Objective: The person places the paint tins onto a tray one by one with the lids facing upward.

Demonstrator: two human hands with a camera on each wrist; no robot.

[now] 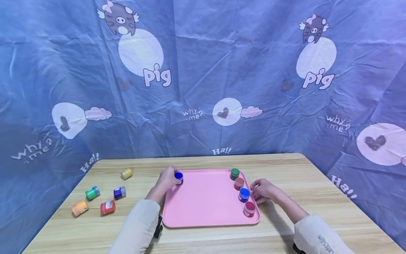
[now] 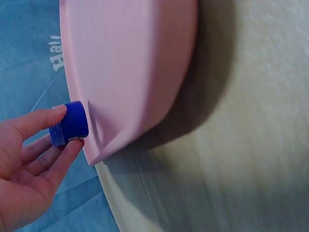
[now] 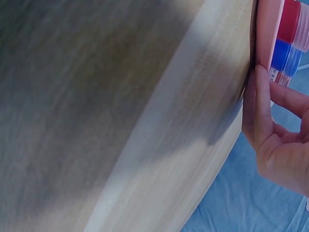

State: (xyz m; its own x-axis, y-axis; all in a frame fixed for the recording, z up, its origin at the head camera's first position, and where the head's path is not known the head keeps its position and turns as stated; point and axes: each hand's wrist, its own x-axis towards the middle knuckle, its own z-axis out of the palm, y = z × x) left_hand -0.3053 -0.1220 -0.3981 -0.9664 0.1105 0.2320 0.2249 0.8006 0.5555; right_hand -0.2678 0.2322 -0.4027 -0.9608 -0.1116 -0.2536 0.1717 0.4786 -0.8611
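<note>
My left hand [image 1: 168,179] pinches a small dark blue paint jar [image 1: 179,177] between thumb and fingers. That jar is at the far left corner of a pink tray [image 1: 203,201]; the left wrist view shows its blue lid [image 2: 76,120] close to the tray wall. At the tray's right rim, the fingers of my right hand [image 1: 264,191] touch the edge, fairly straight. Beside them, inside the tray, a green jar [image 1: 234,174], a brown jar [image 1: 239,183], a blue jar [image 1: 244,195] and a dark red jar [image 1: 249,209] form a row.
On the wooden table [image 1: 133,218], left of the tray, several jars lie on their sides: yellow [image 1: 126,174], green [image 1: 92,193], purple-blue [image 1: 119,192], orange [image 1: 80,208] and red [image 1: 108,207]. A blue printed cloth [image 1: 196,88] hangs behind the table.
</note>
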